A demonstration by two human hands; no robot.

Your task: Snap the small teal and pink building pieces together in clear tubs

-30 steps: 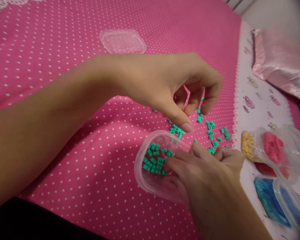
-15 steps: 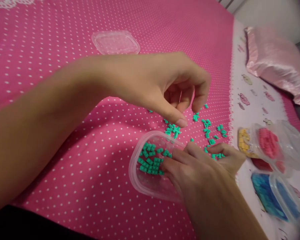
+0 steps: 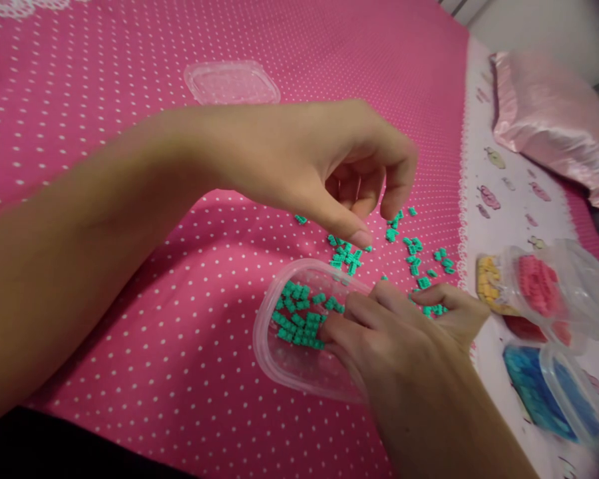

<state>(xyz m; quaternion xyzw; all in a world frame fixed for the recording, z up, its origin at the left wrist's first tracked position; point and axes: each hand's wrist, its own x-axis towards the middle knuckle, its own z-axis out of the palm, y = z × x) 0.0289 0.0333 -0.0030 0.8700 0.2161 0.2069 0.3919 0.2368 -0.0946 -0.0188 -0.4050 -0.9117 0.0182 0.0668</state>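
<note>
A clear plastic container [image 3: 264, 359] holding several small green toy bricks [image 3: 299, 322] lies on the pink polka-dot bedspread. My right hand [image 3: 399, 332] is bent over its right end, curled around the rim. Some of its fingers reach inside beside the green bricks, and their tips are hidden. Above the container hovers my left hand [image 3: 344, 166], its thumb and curled fingers apart with nothing visible between them. More loose green bricks [image 3: 346, 258] lie scattered on the bedspread under and beyond my left hand.
A clear lid [image 3: 232, 83] lies farther back. At the right, a container of yellow bricks [image 3: 489, 279], one of pink-red bricks [image 3: 538, 285] and one of blue bricks [image 3: 534, 389] rest on the white patterned strip. A shiny pink pillow [image 3: 554, 123] sits at the upper right.
The container has shifted slightly left. My left hand has moved up a little, showing more loose bricks below its fingers. My right hand stays nearly still.
</note>
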